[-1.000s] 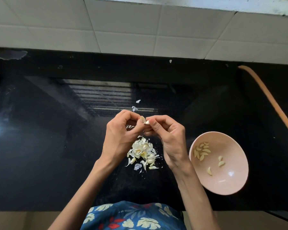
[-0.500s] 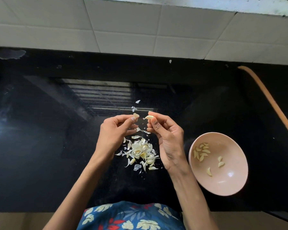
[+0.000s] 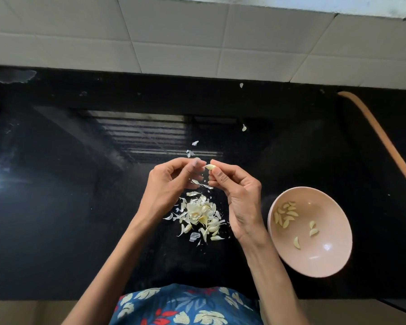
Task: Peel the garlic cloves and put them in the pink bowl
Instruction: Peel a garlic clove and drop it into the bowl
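Note:
My right hand (image 3: pixel 236 193) pinches a pale garlic clove (image 3: pixel 209 167) between thumb and fingertips above the black counter. My left hand (image 3: pixel 169 184) is just left of it, its blurred fingertips at the clove's tip; I cannot tell whether it holds a bit of skin. Below both hands lies a heap of garlic skins and unpeeled cloves (image 3: pixel 201 215). The pink bowl (image 3: pixel 319 259) stands to the right of my right wrist, with several peeled cloves (image 3: pixel 286 213) inside.
The black glossy counter (image 3: pixel 68 219) runs to a white tiled wall (image 3: pixel 174 38) at the back. Stray skin flakes (image 3: pixel 192 148) lie beyond my hands. An orange hose (image 3: pixel 384 141) curves along the right side. The counter's front edge sits near my patterned shirt (image 3: pixel 185 306).
My hands pulled apart from working the clove together, then my left fingertips came back to the clove held in my right hand. More skin pieces lie on the heap.

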Demonstrator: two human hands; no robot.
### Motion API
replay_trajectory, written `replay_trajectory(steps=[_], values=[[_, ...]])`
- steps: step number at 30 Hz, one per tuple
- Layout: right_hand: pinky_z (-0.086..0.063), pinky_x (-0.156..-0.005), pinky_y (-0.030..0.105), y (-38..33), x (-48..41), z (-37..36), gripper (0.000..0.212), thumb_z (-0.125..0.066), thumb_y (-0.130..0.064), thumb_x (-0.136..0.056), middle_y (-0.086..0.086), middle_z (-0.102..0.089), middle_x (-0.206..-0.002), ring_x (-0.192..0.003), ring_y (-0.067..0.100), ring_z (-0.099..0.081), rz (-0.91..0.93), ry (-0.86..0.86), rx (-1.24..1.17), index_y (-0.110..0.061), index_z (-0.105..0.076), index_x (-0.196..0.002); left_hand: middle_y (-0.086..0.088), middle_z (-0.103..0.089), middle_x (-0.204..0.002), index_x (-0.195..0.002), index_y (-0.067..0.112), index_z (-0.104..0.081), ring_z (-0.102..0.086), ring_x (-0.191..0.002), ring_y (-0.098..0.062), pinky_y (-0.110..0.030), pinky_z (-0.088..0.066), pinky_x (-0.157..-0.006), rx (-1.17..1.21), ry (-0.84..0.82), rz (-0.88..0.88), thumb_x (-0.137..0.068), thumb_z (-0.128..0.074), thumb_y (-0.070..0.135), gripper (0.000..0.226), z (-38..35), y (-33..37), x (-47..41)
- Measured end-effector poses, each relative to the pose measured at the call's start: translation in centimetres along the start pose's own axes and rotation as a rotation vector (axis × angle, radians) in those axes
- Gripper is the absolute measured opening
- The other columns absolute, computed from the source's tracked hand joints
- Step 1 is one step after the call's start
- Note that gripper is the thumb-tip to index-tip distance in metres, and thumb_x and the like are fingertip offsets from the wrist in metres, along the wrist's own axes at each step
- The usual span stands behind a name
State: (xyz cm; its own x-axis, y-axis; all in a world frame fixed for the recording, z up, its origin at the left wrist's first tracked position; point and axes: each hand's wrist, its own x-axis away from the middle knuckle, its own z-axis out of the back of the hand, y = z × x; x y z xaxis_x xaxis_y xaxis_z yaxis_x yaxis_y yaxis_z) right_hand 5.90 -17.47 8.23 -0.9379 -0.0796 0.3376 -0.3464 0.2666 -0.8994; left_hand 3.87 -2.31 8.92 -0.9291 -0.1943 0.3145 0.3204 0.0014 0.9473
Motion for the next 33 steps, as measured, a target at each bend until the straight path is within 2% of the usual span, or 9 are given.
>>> replay_trajectory(steps=[3, 8, 14, 16, 22, 25, 28, 33], values=[[-0.055, -0.077, 0.024, -0.2, 0.2, 0.0, 0.015, -0.072, -0.01, -0.085, 0.009, -0.077, -0.098, -0.086, 0.014, -0.071, 0.048, -0.016, 0.067, -0.005, -0.077, -0.099, -0.008, -0.078, -0.086, -0.094, 0.013, -0.078, -0.075, -0.083, -0.024, -0.037, -0.061, -0.079, 0.042, 0.039, -0.019, -0.078, -0.076, 0.032, 0.025, -0.2, 0.3, 0.4], [-0.056, -0.076, 0.03, 0.4, 0.2, -0.4, 0.008, -0.073, -0.011, -0.087, 0.004, -0.077, -0.091, -0.082, 0.015, -0.071, 0.151, 0.015, 0.21, -0.014, -0.078, -0.093, -0.008, -0.077, -0.082, -0.092, 0.009, -0.076, -0.076, -0.079, -0.022, -0.037, -0.062, -0.078, 0.043, 0.063, -0.036, -0.086, -0.073, 0.018, 0.011, -0.7, -0.1, 0.4], [-0.059, -0.08, 0.05, 1.1, 0.3, -0.9, 0.012, -0.07, -0.009, -0.091, 0.004, -0.076, -0.09, -0.086, 0.027, -0.072, 0.239, 0.092, 0.245, -0.018, -0.078, -0.091, -0.011, -0.077, -0.083, -0.094, 0.002, -0.072, -0.076, -0.077, -0.023, -0.026, -0.059, -0.071, 0.179, 0.057, -0.007, -0.093, -0.065, 0.008, 0.009, -1.5, -0.1, 0.9], [-0.059, -0.081, 0.049, 1.0, 0.3, -0.8, 0.011, -0.069, -0.01, -0.092, 0.004, -0.076, -0.09, -0.087, 0.027, -0.073, 0.226, 0.085, 0.238, -0.016, -0.078, -0.092, -0.012, -0.077, -0.084, -0.096, 0.0, -0.071, -0.076, -0.078, -0.024, -0.025, -0.059, -0.071, 0.214, 0.041, -0.005, -0.093, -0.064, 0.008, 0.011, -1.5, -0.1, 1.0], [-0.055, -0.078, 0.029, 0.4, 0.4, -0.6, 0.01, -0.067, -0.006, -0.091, 0.013, -0.075, -0.092, -0.086, 0.021, -0.072, 0.127, 0.009, 0.118, -0.006, -0.076, -0.096, -0.016, -0.075, -0.088, -0.094, 0.001, -0.07, -0.074, -0.082, -0.026, -0.026, -0.059, -0.072, 0.284, 0.019, 0.017, -0.088, -0.065, 0.017, 0.017, -1.3, -0.1, 1.2], [-0.055, -0.078, 0.027, 0.3, 0.4, -0.5, 0.01, -0.068, -0.006, -0.091, 0.011, -0.075, -0.091, -0.083, 0.017, -0.07, 0.129, -0.019, 0.119, -0.009, -0.076, -0.095, -0.012, -0.076, -0.086, -0.091, 0.007, -0.068, -0.075, -0.083, -0.025, -0.029, -0.059, -0.074, 0.207, 0.033, 0.0, -0.09, -0.066, 0.019, 0.013, -1.3, -0.4, 1.2], [-0.054, -0.075, 0.026, 0.4, 0.5, -0.5, 0.011, -0.069, -0.006, -0.09, 0.008, -0.076, -0.09, -0.082, 0.015, -0.07, 0.151, -0.02, 0.132, -0.013, -0.077, -0.092, -0.011, -0.075, -0.088, -0.092, 0.013, -0.063, -0.075, -0.083, -0.02, -0.035, -0.06, -0.078, 0.002, 0.062, -0.051, -0.098, -0.06, 0.017, 0.008, -1.6, -0.7, 1.3], [-0.057, -0.076, 0.031, 0.7, 0.9, -0.8, 0.011, -0.067, -0.005, -0.092, 0.009, -0.075, -0.091, -0.085, 0.02, -0.071, 0.181, -0.034, 0.131, -0.006, -0.076, -0.096, -0.006, -0.072, -0.085, -0.09, 0.013, -0.058, -0.073, -0.071, -0.005, -0.015, -0.054, -0.063, -0.208, 0.188, -0.136, -0.101, -0.054, 0.015, 0.012, -2.2, -0.3, 1.2]])
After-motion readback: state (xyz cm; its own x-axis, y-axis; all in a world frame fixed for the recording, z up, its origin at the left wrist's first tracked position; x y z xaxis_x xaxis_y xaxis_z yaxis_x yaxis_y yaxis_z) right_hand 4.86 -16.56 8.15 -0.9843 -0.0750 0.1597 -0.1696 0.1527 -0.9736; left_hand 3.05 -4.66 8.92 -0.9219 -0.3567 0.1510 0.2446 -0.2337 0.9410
